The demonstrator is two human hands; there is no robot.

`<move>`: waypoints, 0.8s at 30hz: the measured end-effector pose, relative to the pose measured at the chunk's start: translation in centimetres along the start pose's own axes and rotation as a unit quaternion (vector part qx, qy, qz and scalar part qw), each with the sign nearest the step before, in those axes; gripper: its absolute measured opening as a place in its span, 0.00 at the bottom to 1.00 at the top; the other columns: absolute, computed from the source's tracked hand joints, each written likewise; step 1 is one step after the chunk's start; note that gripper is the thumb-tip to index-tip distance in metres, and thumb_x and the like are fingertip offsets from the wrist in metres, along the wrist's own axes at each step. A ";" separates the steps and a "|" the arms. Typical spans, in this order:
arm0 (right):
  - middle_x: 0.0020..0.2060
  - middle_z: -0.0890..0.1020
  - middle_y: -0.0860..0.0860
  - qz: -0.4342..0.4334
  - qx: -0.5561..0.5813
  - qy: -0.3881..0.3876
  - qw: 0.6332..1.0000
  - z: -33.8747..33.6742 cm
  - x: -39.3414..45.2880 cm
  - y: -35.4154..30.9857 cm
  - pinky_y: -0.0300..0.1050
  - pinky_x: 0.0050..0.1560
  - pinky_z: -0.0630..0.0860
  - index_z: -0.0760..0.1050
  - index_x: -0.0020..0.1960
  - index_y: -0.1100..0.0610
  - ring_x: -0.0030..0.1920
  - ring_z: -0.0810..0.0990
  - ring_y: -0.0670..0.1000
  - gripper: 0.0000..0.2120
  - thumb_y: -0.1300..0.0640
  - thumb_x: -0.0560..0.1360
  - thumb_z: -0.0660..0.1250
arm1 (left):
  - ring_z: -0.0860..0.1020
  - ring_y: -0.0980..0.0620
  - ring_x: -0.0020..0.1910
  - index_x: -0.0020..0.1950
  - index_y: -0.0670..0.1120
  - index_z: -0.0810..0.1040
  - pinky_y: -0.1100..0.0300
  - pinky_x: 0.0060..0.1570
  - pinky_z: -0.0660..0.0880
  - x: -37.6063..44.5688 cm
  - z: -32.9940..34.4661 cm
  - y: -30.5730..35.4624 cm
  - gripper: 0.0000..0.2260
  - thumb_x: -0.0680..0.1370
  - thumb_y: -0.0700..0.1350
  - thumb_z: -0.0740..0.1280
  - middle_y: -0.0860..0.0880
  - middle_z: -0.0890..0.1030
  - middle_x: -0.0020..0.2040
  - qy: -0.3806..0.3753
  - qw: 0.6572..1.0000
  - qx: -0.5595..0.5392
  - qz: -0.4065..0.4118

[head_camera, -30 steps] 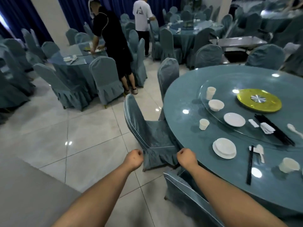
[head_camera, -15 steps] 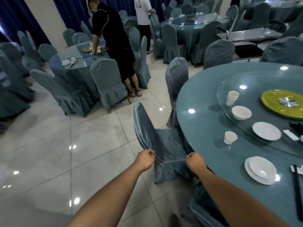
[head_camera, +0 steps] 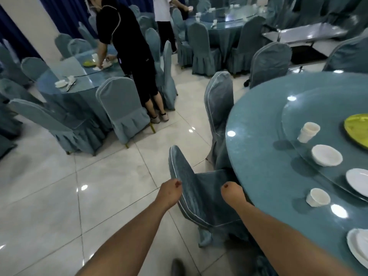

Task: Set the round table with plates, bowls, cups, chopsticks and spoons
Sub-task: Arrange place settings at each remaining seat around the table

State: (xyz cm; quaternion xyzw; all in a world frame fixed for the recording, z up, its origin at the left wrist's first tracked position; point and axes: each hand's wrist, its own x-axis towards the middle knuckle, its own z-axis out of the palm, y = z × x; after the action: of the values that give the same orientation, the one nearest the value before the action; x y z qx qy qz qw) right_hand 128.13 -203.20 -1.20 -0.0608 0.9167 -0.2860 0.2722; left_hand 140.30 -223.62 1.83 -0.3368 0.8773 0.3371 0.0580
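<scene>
Both grips are on the chair: the left hand (head_camera: pixel 170 191) curls over the piped edge of the chair (head_camera: pixel 196 198) back at lower centre, and the right hand (head_camera: pixel 232 193) holds the seat side of the same cover, fingers hidden behind the fabric. Over the last second the view has swung left and closed in, the chair now larger and nearer the frame's middle, the chopsticks and spoons gone off the right edge. That reads as straightening the seat rather than laying a setting, so the table work looks paused.

On the tabletop (head_camera: pixel 264 160) at right, a single cup (head_camera: pixel 318 197) stands near the rim, a stacked plate and bowl (head_camera: pixel 358 250) sits at the lower right corner, and on the glass turntable (head_camera: pixel 298 114) wait a cup stack (head_camera: pixel 308 132), a bowl (head_camera: pixel 326 155), a plate (head_camera: pixel 358 181) and a yellow-green disc (head_camera: pixel 357 130).

Beyond, glossy floor tiles (head_camera: pixel 59 196), a second covered chair (head_camera: pixel 219 108) tucked at the rim, and a person in black (head_camera: pixel 129 50) bending over another table (head_camera: pixel 83 76) in the upper left. A person in white (head_camera: pixel 163 10) stands at the top.
</scene>
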 end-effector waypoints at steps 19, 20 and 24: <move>0.46 0.82 0.61 0.226 0.110 0.204 0.946 -8.6 4.7 2.0 0.46 0.47 0.72 0.74 0.42 0.58 0.51 0.79 0.62 0.09 0.56 0.77 0.59 | 0.79 0.50 0.55 0.58 0.47 0.81 0.62 0.57 0.73 18.1 2.7 14.4 0.12 0.79 0.42 0.61 0.49 0.83 0.56 -0.207 0.948 0.042 0.239; 0.45 0.81 0.60 0.233 0.111 0.207 0.944 -9.3 5.1 2.6 0.45 0.45 0.71 0.73 0.41 0.58 0.49 0.79 0.61 0.09 0.56 0.77 0.59 | 0.79 0.50 0.55 0.57 0.47 0.82 0.61 0.58 0.74 18.4 3.3 15.4 0.12 0.79 0.42 0.61 0.49 0.83 0.56 -0.217 0.945 0.042 0.241; 0.37 0.77 0.56 0.242 0.106 0.207 0.942 -12.7 7.5 5.8 0.43 0.41 0.68 0.72 0.38 0.59 0.41 0.75 0.58 0.09 0.58 0.75 0.59 | 0.79 0.49 0.56 0.57 0.46 0.82 0.59 0.60 0.74 20.1 6.2 19.8 0.11 0.79 0.42 0.62 0.48 0.83 0.56 -0.225 0.942 0.064 0.242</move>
State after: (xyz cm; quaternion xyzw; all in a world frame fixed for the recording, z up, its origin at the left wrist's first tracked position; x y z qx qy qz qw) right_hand 115.24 -194.19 0.81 0.2525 0.9043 -0.3134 0.1422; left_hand 111.65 -219.99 1.39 -0.0256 0.9162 0.3511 0.1916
